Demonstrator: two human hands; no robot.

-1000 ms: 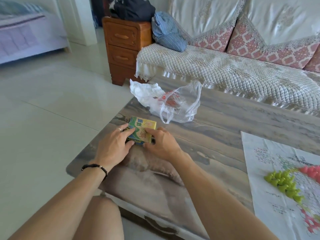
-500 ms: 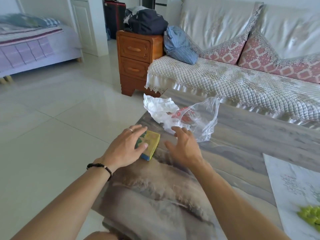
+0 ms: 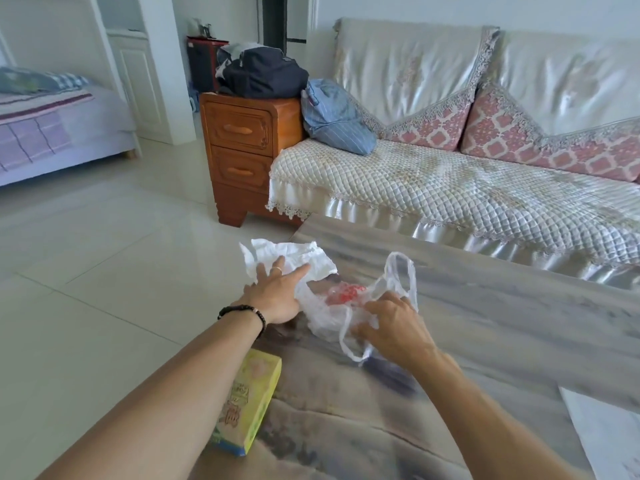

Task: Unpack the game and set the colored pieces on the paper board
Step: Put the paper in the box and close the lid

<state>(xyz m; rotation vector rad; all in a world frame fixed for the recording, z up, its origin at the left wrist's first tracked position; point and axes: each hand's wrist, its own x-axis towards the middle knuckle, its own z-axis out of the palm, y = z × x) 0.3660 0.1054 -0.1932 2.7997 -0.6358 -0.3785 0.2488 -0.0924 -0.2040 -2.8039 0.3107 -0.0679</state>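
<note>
- Clear plastic bag (image 3: 349, 306) sits on the desk (image 3: 502, 323), red pieces (image 3: 346, 292) visible through the film. That's where the task's pieces are right now.
- Risk, my read: thin floppy film plus loose pieces. Pull on the wrong fold and the mouth tips, pieces spill across the desk or off the near-left edge onto the floor (image 3: 104, 271). The bag lies close to that edge.
- Second risk: crumpled white paper (image 3: 294, 254) overhangs the desk edge under the left hand; a drag could sweep it off.
- Game box (image 3: 249, 403) is at the desk's near-left edge, partly under the left forearm. An elbow nudge could knock it over the edge.
- Left hand (image 3: 277, 292): fingers spread and mostly straight, lying flat on the white paper and the bag's left side. Pressing, not gripping.
- Right hand (image 3: 391, 323): fingers curled down onto the bag near its handle loop. Looks like it is pinching the film, but motion blur and the back of the hand hide the fingertips, so I can't confirm it.
- Paper board (image 3: 609, 434): only a corner shows at far right, well apart from the bag.
</note>
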